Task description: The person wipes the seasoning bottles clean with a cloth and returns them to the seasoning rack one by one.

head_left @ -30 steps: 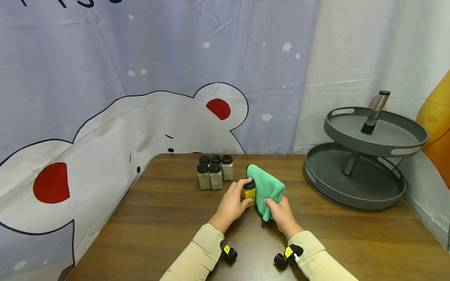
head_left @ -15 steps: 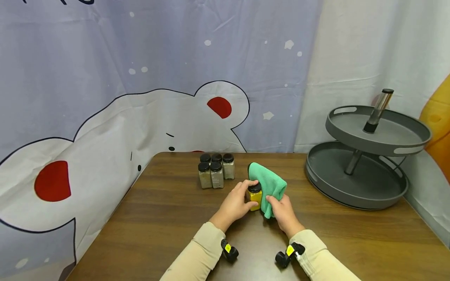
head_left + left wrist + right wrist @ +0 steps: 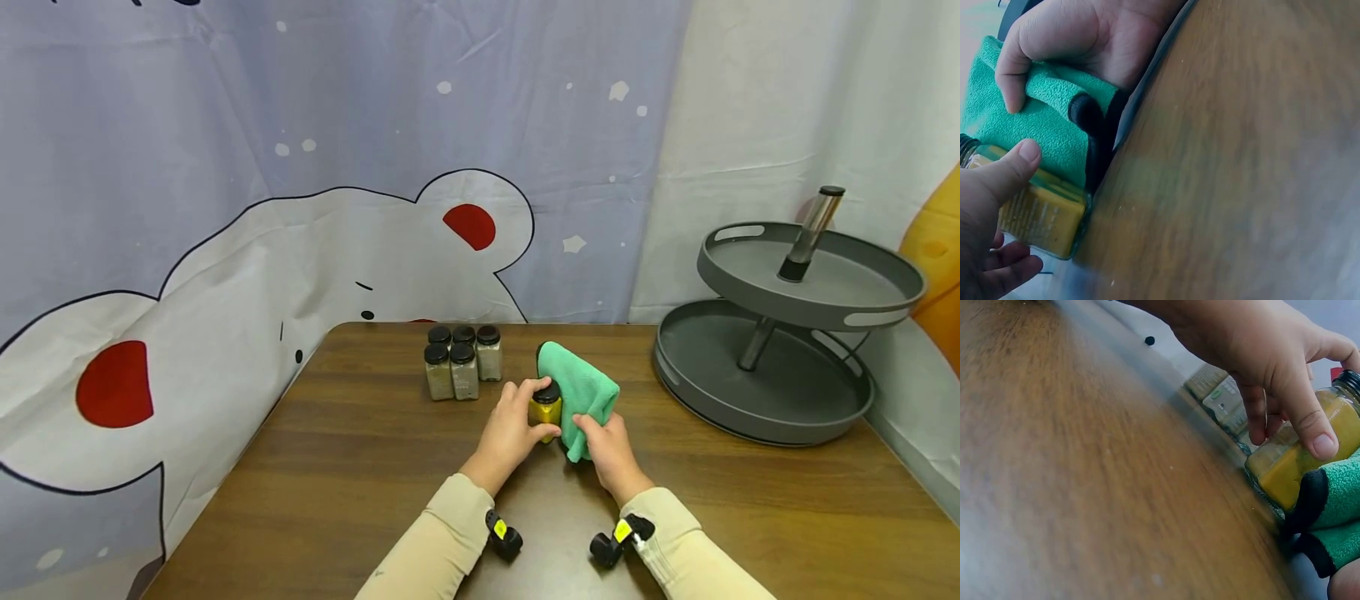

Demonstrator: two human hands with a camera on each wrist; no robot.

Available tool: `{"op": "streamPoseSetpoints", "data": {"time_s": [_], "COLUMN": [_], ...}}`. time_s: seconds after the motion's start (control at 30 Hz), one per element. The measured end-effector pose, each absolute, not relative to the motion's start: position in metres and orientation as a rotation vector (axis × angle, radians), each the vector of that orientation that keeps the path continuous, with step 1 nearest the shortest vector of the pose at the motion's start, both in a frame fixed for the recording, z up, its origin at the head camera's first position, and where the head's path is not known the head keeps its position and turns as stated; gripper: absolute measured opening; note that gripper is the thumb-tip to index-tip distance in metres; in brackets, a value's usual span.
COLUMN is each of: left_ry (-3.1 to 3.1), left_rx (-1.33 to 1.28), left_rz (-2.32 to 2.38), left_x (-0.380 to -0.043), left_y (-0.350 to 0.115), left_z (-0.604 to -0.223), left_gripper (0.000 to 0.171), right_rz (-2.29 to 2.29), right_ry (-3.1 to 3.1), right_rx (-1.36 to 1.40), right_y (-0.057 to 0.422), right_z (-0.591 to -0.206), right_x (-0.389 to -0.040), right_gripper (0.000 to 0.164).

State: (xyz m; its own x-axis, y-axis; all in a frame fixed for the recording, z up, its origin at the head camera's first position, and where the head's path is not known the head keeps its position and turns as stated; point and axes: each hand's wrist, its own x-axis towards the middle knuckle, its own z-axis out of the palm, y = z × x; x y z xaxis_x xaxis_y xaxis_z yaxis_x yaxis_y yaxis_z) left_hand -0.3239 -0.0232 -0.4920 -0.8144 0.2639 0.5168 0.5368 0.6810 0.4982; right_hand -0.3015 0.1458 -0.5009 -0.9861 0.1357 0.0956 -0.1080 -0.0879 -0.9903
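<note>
- I'm looking over a brown wood-grain surface (image 3: 360, 483), with a printed curtain (image 3: 360, 108) behind it: pale blue and white, cartoon ears with red insides.
- The yellow jar (image 3: 548, 410), glass with a black lid, is over the middle of that surface; I can't tell whether its base touches down.
- The left hand (image 3: 508, 429) has its grip clamped on that jar: I see a finger up at the lid and the thumb across the lower side.
- The right hand (image 3: 611, 454) has its grip pinched on the green cloth (image 3: 581, 383), thumb on the near face.
- From my wrist views, the cloth has black edging and is folded; it sits right beside the jar, on the right hand's side.
- Left of both hands I count five jars (image 3: 465, 379) with black lids, standing close together in two rows, near the far edge.
- Over on the right I have a grey two-tier stand (image 3: 855, 271), round trays on a metal post.
- Both arms wear beige sleeves (image 3: 435, 542).
</note>
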Motion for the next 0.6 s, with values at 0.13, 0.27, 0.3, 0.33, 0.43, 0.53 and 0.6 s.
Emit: {"op": "streamPoseSetpoints", "data": {"time_s": [0.13,0.27,0.3,0.33,0.43,0.53,0.6], "left_ry": [-2.489,-2.592,-2.621,-2.648,-2.680,-2.673,-2.654], "left_rx": [-0.651,-0.750,-0.777,-0.802,-0.885,-0.922,-0.925], "left_rz": [-0.939,-1.017,-1.054,-1.082,-1.138,-1.150,-1.166], "left_x": [-0.325,-0.327,-0.327,-0.328,-0.329,-0.329,-0.329], "left_y": [-0.024,-0.034,-0.037,-0.040,-0.046,-0.048,-0.048], "left_z": [-0.493,-0.487,-0.484,-0.482,-0.477,-0.477,-0.477], "left_gripper": [0.076,0.073,0.072,0.071,0.069,0.067,0.067], "right_rz": [2.181,2.134,2.126,2.118,2.114,2.124,2.131], "right_ry": [-2.014,-2.043,-2.045,-2.047,-2.052,-2.059,-2.063], "right_rx": [-0.031,-0.039,-0.045,-0.050,-0.052,-0.040,-0.035], "right_y": [0.146,0.147,0.147,0.147,0.147,0.147,0.147], "right_z": [-0.502,-0.503,-0.503,-0.503,-0.503,-0.502,-0.502], "right_x": [-0.302,-0.302,-0.302,-0.302,-0.301,-0.301,-0.301], "right_gripper": [0.025,0.025,0.025,0.025,0.025,0.025,0.026]}}
